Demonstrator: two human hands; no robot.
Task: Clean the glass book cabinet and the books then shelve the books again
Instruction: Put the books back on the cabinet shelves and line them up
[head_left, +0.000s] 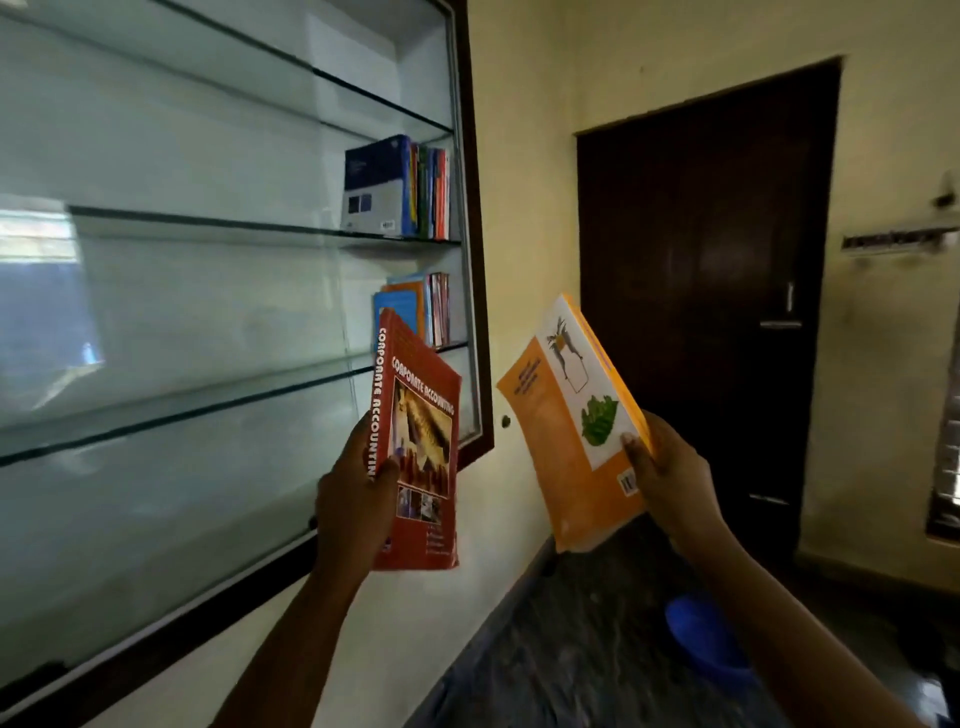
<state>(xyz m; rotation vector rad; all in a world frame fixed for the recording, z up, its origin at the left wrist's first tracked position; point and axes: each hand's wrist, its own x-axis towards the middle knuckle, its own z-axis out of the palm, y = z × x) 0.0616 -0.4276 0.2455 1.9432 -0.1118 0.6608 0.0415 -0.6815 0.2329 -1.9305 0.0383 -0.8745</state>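
- Our left hand (358, 499) grips the red book (415, 441) low on its spine, thumb across the cover. It holds the book upright in front of the lower right corner of the glass cabinet (475, 260).
- Our right hand (670, 478) pinches the orange book (576, 421) near a lower corner. The book is tilted and sits out past the frame, before the dark door (701, 312).
- The orange book is the weaker hold. Its soft cover bows, and with a grip at one corner it could pivot or slip out and drop to the dark floor near the blue object (706, 639).
- The glass shelves (208, 226) look thin, so a book corner knocked against an edge, or a book set down hard, could chip or jolt one.
- The upper row of books (400, 187) and the lower row of books (415, 306) stand at the right end with nothing bracing their left side. Pushing another book in carelessly could tip a row over.
- A front pane seems to cover the left part, its edge just beside the red book. We cannot tell how wide the opening is, so a swing could strike glass.
- With both hands full, we have none free to steady a leaning row.
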